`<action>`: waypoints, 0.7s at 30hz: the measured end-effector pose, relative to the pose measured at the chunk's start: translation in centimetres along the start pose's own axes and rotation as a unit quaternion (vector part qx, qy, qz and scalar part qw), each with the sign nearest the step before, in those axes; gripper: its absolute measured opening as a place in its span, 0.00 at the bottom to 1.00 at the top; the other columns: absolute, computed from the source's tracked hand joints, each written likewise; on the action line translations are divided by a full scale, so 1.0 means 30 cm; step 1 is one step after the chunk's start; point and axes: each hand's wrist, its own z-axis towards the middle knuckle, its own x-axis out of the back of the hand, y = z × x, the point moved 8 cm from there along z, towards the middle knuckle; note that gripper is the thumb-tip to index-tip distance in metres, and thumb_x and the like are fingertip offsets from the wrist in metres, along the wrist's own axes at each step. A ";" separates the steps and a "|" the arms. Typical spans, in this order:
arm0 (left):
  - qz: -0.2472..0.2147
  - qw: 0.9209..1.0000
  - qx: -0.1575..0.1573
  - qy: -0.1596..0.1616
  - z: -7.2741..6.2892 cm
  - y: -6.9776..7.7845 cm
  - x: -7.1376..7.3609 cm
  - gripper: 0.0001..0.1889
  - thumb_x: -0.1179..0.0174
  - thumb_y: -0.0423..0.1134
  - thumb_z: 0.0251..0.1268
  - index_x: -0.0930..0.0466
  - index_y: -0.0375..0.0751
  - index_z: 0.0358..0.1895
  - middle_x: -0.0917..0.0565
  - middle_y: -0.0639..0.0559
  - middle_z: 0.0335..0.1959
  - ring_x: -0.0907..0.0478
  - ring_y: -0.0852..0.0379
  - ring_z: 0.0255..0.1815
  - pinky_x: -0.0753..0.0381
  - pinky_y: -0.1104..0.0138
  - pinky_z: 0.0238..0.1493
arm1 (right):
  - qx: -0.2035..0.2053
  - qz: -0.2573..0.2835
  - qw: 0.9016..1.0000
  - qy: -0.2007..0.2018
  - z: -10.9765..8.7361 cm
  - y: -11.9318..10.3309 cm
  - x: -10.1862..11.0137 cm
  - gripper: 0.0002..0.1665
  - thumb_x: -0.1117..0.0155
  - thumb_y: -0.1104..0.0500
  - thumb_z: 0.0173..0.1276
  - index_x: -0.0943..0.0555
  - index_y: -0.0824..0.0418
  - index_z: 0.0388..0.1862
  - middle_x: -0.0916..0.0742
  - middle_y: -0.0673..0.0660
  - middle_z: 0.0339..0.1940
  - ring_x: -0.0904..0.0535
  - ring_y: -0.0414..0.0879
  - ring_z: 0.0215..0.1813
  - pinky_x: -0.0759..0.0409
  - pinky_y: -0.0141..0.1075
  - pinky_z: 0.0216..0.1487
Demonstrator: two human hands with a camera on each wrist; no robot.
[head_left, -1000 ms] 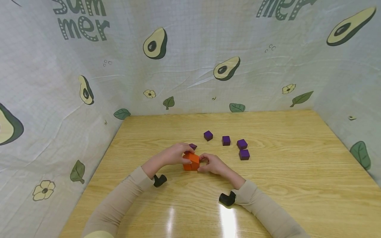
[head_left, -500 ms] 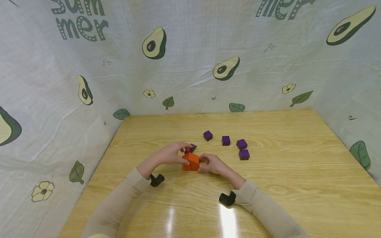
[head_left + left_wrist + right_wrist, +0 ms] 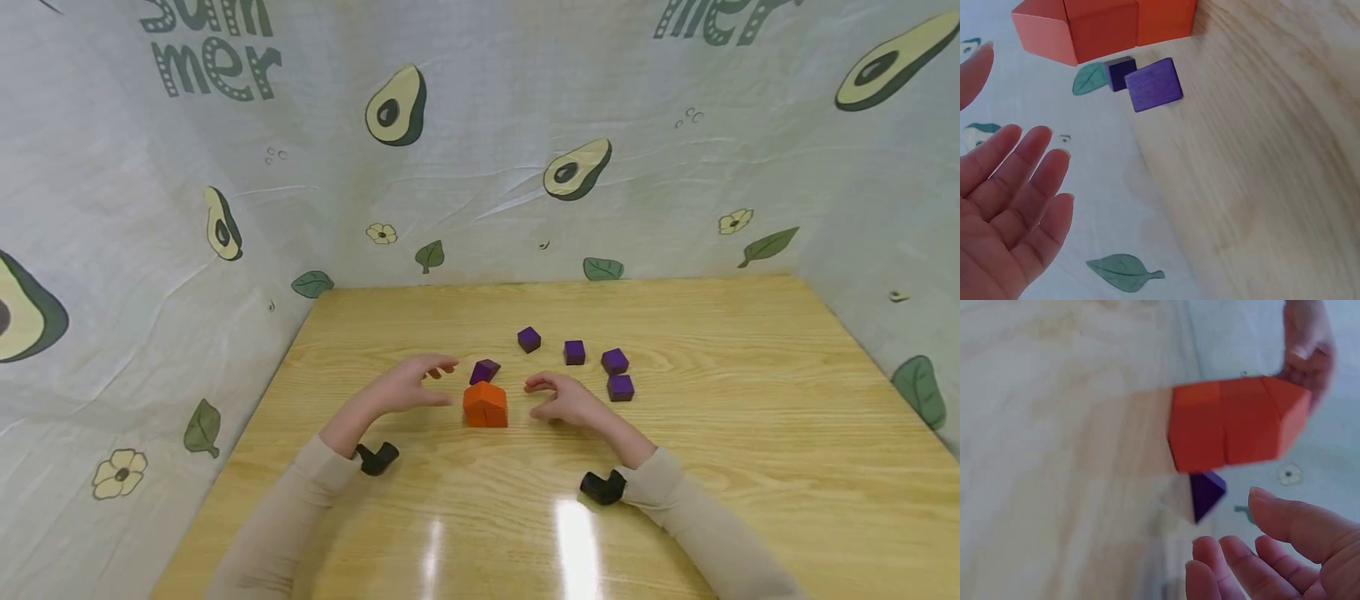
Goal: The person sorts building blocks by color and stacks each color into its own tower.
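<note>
Flanking an orange block stack (image 3: pixel 485 406) on the desk (image 3: pixel 712 350), the left hand (image 3: pixel 412 386) and the right hand (image 3: pixel 567 402) are both near it without touching it. The left grip is apart, thumb spread well away from the fingers, with nothing between them; the left wrist view shows the palm and the relaxed fingers. The right grip is apart too, its thumb set off from loosely bent fingers, and it holds nothing. Between the two hands the stack stands upright in the shape of a little house, with a peaked top and seams showing between its blocks. Just behind it lies a purple wedge (image 3: pixel 484 372) with a slanted face; whether the two touch, I cannot tell. Farther back and to the right is one purple cube (image 3: pixel 528 339), then a second cube (image 3: pixel 574 352) beyond it, then a third cube (image 3: pixel 615 362) with a fourth cube (image 3: pixel 620 387) right in front of it. Beige sleeves (image 3: pixel 693 512) cover the forearms, and a black wrist mount (image 3: pixel 377 458) juts out by each cuff. Pale cloth (image 3: pixel 480 83) hangs behind the desk and along its sides, printed with avocados (image 3: pixel 396 107), leaves (image 3: pixel 430 256), flowers (image 3: pixel 381 234) and gray-green lettering (image 3: pixel 217 71).
</note>
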 end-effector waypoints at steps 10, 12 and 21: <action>-0.064 0.992 -0.005 0.106 -0.031 0.016 0.022 0.25 0.41 0.37 0.61 0.32 0.36 0.61 0.24 0.41 0.54 0.25 0.44 0.51 0.27 0.54 0.51 | 0.005 -0.071 0.995 0.075 -0.147 0.005 0.246 0.25 0.38 0.65 0.60 0.30 0.73 0.55 0.23 0.71 0.53 0.21 0.52 0.39 0.23 0.35 0.35; -0.087 0.987 -0.009 0.135 -0.031 0.037 0.028 0.24 0.42 0.37 0.62 0.32 0.36 0.61 0.23 0.42 0.53 0.24 0.46 0.49 0.26 0.55 0.50 | -0.005 -0.087 0.992 0.094 -0.175 0.020 0.290 0.25 0.38 0.64 0.61 0.30 0.73 0.55 0.23 0.71 0.53 0.21 0.51 0.39 0.23 0.33 0.36; -0.178 0.965 -0.014 0.194 0.033 0.193 -0.004 0.21 0.43 0.34 0.62 0.30 0.38 0.59 0.23 0.44 0.52 0.23 0.50 0.45 0.23 0.61 0.46 | -0.032 -0.131 0.981 0.136 -0.256 0.080 0.383 0.27 0.36 0.60 0.60 0.29 0.73 0.55 0.23 0.72 0.51 0.23 0.50 0.38 0.24 0.35 0.36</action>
